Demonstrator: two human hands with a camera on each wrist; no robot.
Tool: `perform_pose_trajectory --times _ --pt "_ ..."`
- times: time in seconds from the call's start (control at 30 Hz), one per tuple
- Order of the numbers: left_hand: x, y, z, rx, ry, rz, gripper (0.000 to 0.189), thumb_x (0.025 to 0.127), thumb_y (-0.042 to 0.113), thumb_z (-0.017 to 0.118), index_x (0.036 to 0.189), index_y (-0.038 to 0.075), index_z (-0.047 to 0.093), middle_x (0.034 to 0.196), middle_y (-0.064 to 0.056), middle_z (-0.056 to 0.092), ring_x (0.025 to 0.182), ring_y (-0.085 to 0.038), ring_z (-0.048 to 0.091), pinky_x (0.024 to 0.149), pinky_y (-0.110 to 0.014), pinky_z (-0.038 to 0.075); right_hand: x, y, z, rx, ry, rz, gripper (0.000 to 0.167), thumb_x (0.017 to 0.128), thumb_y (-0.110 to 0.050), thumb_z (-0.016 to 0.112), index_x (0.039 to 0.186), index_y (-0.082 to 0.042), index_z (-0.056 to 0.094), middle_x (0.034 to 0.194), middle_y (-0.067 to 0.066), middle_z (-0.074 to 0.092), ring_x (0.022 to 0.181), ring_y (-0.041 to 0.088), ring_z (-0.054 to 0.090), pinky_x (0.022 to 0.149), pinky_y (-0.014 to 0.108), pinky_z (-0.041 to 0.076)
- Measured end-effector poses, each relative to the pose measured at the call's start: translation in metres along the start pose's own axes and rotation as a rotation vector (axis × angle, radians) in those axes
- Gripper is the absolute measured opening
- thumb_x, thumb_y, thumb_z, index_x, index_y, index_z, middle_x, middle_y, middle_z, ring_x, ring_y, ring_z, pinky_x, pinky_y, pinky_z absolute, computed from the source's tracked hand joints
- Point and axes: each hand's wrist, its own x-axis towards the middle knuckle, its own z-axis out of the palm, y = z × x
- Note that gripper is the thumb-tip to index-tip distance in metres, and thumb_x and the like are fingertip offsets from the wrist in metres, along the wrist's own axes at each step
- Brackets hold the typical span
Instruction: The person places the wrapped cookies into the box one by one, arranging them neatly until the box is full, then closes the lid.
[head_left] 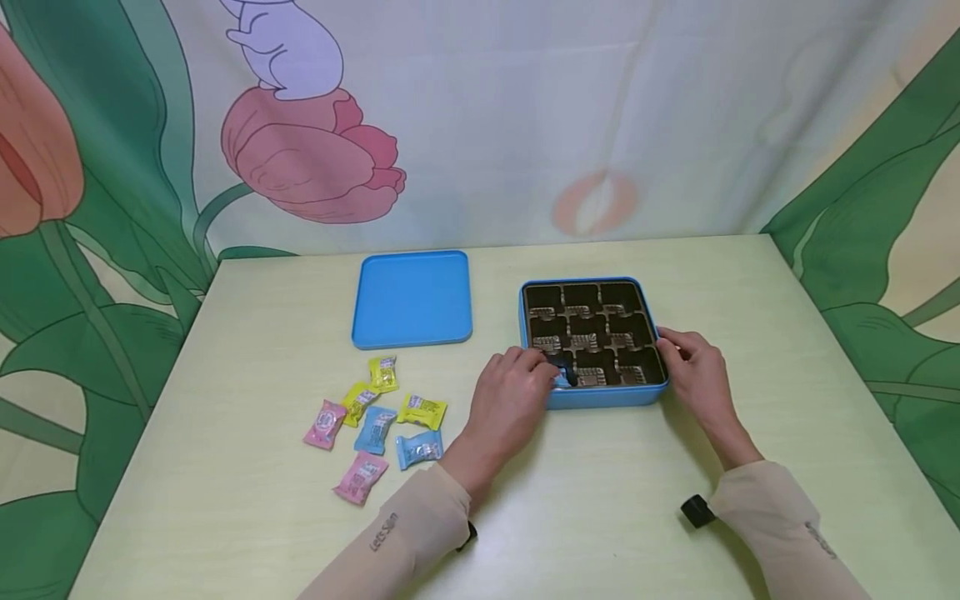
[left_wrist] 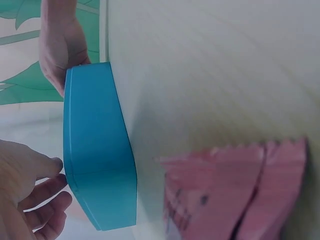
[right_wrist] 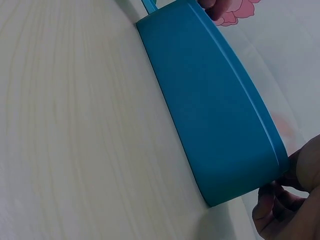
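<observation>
A blue box (head_left: 607, 397) with a black divided tray (head_left: 596, 327) stands on the right half of the table. My left hand (head_left: 510, 396) reaches over its near left corner, fingertips at the corner compartment. A blue wrapped candy (head_left: 561, 378) shows there at the fingertips, partly hidden, and the fingers appear to pinch it. My right hand (head_left: 697, 375) grips the box's right side, thumb by the rim. In the left wrist view, the left thumb and fingers (left_wrist: 50, 200) are bent by the rim. The right wrist view has the right hand (right_wrist: 292, 200) against the box corner.
A blue lid (head_left: 412, 298) lies at the back, left of the box. Pink, yellow and blue wrapped candies (head_left: 375, 429) are scattered on the table (head_left: 585, 517) left of my left hand. A printed curtain (head_left: 487, 125) hangs behind the far edge.
</observation>
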Motion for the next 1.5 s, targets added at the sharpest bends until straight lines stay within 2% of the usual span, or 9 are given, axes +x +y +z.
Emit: perform_pose_trajectory --times 0.3,0.47,0.67,0.83,1.1,1.5 --pt "-0.006 -0.010 -0.015 -0.048 -0.019 -0.066 0.015 0.094 0.009 0.075 0.108 0.011 0.078 0.107 -0.004 0.073 0.099 -0.023 0.066 0.076 -0.035 0.051 0.000 -0.001 0.001 -0.001 0.002 -0.006 0.026 0.103 -0.008 0.063 0.123 0.005 0.072 0.104 0.023 0.070 0.075 0.001 0.052 0.063 0.013 0.040" --pt "-0.013 -0.020 -0.025 -0.061 -0.042 -0.125 0.016 0.096 0.012 0.075 0.111 0.010 0.078 0.107 -0.003 0.072 0.100 -0.022 0.065 0.079 -0.035 0.052 0.000 -0.001 0.001 0.001 0.004 -0.003 0.025 0.102 -0.007 0.064 0.123 0.005 0.072 0.103 0.023 0.070 0.075 0.003 0.053 0.063 0.013 0.040" --pt "-0.024 -0.035 -0.038 -0.051 -0.027 -0.181 0.017 0.096 0.012 0.074 0.112 0.009 0.078 0.109 -0.006 0.072 0.105 -0.024 0.066 0.088 -0.038 0.054 0.000 -0.002 0.001 0.002 0.002 0.006 0.026 0.103 -0.009 0.063 0.123 0.005 0.072 0.104 0.023 0.070 0.075 0.005 0.053 0.063 0.013 0.040" --pt "-0.036 -0.044 -0.046 -0.060 -0.034 -0.229 0.019 0.096 0.012 0.075 0.115 0.008 0.077 0.112 -0.007 0.071 0.107 -0.025 0.066 0.092 -0.040 0.055 0.000 -0.001 0.002 -0.003 -0.003 0.011 0.027 0.103 -0.009 0.063 0.123 0.006 0.072 0.104 0.024 0.070 0.077 0.007 0.053 0.063 0.014 0.040" --pt "-0.061 -0.058 -0.058 -0.092 0.027 -0.264 0.023 0.093 0.008 0.077 0.116 0.004 0.075 0.112 -0.012 0.071 0.108 -0.031 0.066 0.094 -0.045 0.055 0.000 -0.001 0.002 -0.010 -0.005 0.012 0.027 0.103 -0.009 0.063 0.124 0.006 0.071 0.105 0.024 0.069 0.079 0.014 0.054 0.063 0.014 0.040" --pt "-0.099 -0.093 -0.078 -0.049 -0.045 -0.434 0.031 0.093 0.011 0.078 0.121 0.001 0.072 0.122 -0.018 0.068 0.116 -0.037 0.063 0.099 -0.054 0.052 0.001 0.000 0.003 -0.007 -0.007 0.020 0.027 0.104 -0.010 0.063 0.124 0.006 0.072 0.104 0.023 0.069 0.078 0.011 0.053 0.065 0.014 0.040"
